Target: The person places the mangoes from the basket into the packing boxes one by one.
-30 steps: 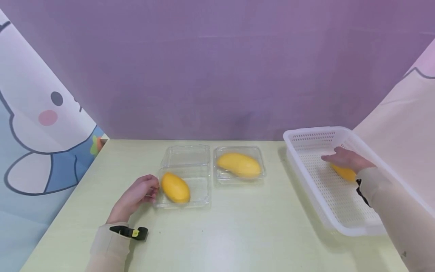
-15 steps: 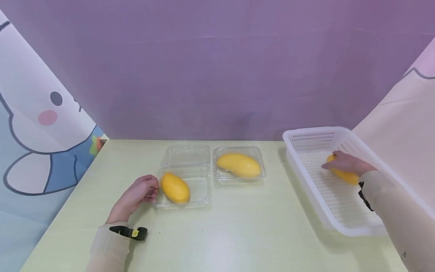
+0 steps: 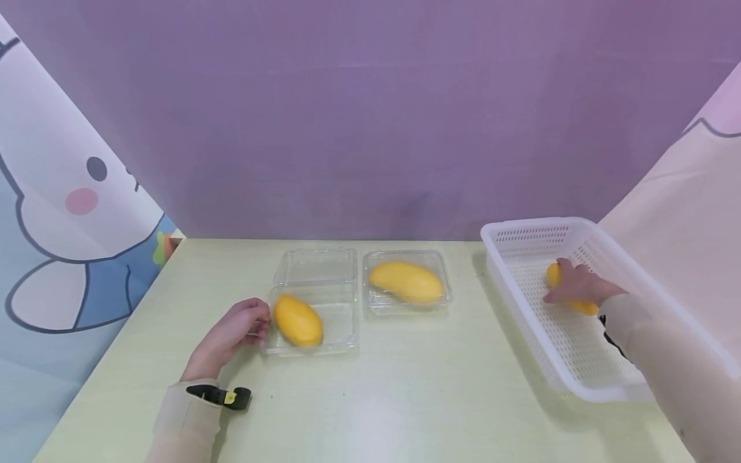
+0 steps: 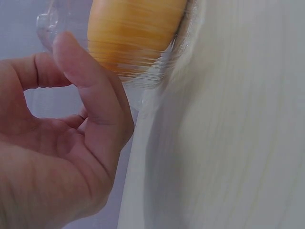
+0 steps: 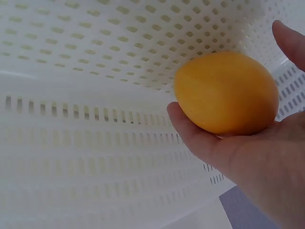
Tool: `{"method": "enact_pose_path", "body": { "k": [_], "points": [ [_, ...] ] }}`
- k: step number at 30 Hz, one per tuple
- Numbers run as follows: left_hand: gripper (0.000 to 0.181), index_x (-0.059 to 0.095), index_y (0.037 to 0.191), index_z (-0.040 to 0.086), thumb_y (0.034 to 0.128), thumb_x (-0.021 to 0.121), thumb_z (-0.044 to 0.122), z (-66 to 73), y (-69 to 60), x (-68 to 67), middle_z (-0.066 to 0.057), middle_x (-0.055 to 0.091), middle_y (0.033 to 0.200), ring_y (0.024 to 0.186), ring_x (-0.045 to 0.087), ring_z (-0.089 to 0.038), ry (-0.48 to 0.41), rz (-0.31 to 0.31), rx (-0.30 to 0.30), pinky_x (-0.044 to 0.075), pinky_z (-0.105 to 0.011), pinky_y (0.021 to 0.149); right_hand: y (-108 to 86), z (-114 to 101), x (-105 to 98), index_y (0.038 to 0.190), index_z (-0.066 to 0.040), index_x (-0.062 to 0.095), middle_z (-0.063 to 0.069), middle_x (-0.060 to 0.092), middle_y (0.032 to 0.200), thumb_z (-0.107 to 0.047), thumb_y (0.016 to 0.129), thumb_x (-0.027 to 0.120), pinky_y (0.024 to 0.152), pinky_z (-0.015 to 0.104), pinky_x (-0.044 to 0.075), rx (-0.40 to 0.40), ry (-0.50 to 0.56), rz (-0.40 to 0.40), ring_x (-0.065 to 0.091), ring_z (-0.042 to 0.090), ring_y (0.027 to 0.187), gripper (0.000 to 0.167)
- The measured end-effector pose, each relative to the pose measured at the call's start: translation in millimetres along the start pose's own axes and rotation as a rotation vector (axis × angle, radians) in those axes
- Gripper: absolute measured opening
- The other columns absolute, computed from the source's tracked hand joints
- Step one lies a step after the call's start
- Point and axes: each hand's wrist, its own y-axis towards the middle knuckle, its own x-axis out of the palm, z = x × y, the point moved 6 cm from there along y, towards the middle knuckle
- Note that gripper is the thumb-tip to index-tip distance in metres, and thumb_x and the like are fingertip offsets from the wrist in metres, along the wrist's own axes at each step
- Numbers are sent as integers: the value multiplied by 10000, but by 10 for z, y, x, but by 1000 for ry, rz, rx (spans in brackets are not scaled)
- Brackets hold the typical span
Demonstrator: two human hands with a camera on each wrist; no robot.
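Observation:
In the head view my right hand (image 3: 577, 284) reaches over a yellow mango (image 3: 554, 274) inside the white basket (image 3: 535, 337). The right wrist view shows this mango (image 5: 226, 93) against the palm, one digit along its side and another standing apart from it. My left hand (image 3: 234, 331) lies loosely curled at the left edge of an open clear plastic clamshell box (image 3: 341, 321). A mango (image 3: 298, 320) lies in that box. Beside it, another clear box (image 3: 376, 299) has a paler yellow mango (image 3: 408, 281) inside. In the left wrist view the digits are against the ribbed box side (image 4: 143, 76).
The light wooden table (image 3: 405, 392) ends at a purple backdrop (image 3: 376, 128). Tall basket walls with slots surround the right hand. Printed cloths (image 3: 75, 257) hang at both sides.
My right hand has come down around the mango in the basket, and both have shifted slightly left over the last half second. The left hand and both boxes have stayed put.

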Motion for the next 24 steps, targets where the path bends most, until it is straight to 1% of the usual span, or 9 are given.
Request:
{"method": "enact_pose_path", "body": {
  "k": [3, 6, 9, 11, 15, 17, 21, 24],
  "points": [
    [116, 503, 988, -19, 945, 474, 85, 1, 3, 1, -63, 514, 816, 697, 522, -201, -2, -2, 2, 526, -313, 620, 2, 19, 3, 1459, 192, 73, 484, 310, 1265, -350, 898, 712, 904, 719, 402, 7, -9, 24, 356, 590, 1152, 1009],
    [108, 505, 983, -10, 950, 475, 88, 1, 8, 5, -61, 514, 813, 699, 523, -202, 2, -6, 3, 525, -313, 622, 10, 39, 4, 1396, 198, 151, 395, 424, 1118, -334, 889, 723, 807, 597, 463, 4, -12, 59, 447, 514, 1028, 932],
    [106, 506, 981, -9, 953, 475, 89, 0, 12, 6, -62, 513, 810, 701, 523, -204, 6, -6, 6, 524, -313, 623, 20, 44, 3, 1301, 192, 231, 276, 482, 962, -337, 878, 732, 710, 461, 455, -4, -25, 81, 501, 405, 876, 843],
    [108, 505, 983, -11, 953, 475, 89, -2, 13, 8, -61, 513, 810, 701, 523, -204, 8, -6, 7, 523, -314, 624, 33, 46, 6, 1294, 193, 242, 246, 495, 949, -341, 879, 731, 698, 429, 449, -8, -23, 76, 507, 367, 844, 834],
    [110, 501, 984, -16, 948, 470, 83, -7, 14, 11, -61, 511, 806, 696, 521, -201, 7, -5, 6, 523, -312, 620, 65, 33, 14, 1317, 216, 240, 251, 515, 1005, -341, 889, 709, 725, 423, 456, -22, -3, 53, 522, 355, 870, 844],
    [108, 500, 981, -16, 945, 469, 81, -10, 14, 13, -59, 510, 804, 694, 520, -198, 6, -6, 6, 524, -311, 617, 83, 20, 17, 1304, 209, 263, 240, 515, 1016, -341, 898, 693, 726, 402, 454, -31, 17, 45, 528, 341, 877, 808],
    [109, 499, 980, -18, 942, 466, 78, -9, 15, 7, -61, 510, 805, 691, 520, -198, 5, -4, 8, 524, -309, 612, 97, -45, -12, 1244, 162, 332, 194, 502, 983, -349, 924, 662, 684, 348, 445, -58, 64, 46, 525, 292, 842, 688],
    [118, 499, 990, -22, 942, 467, 80, -4, 13, -2, -63, 511, 810, 693, 520, -200, 4, -1, 8, 524, -312, 613, 92, -107, -59, 1243, 154, 346, 193, 504, 989, -346, 936, 650, 689, 340, 444, -74, 101, 49, 526, 279, 836, 661]
  ]
}}
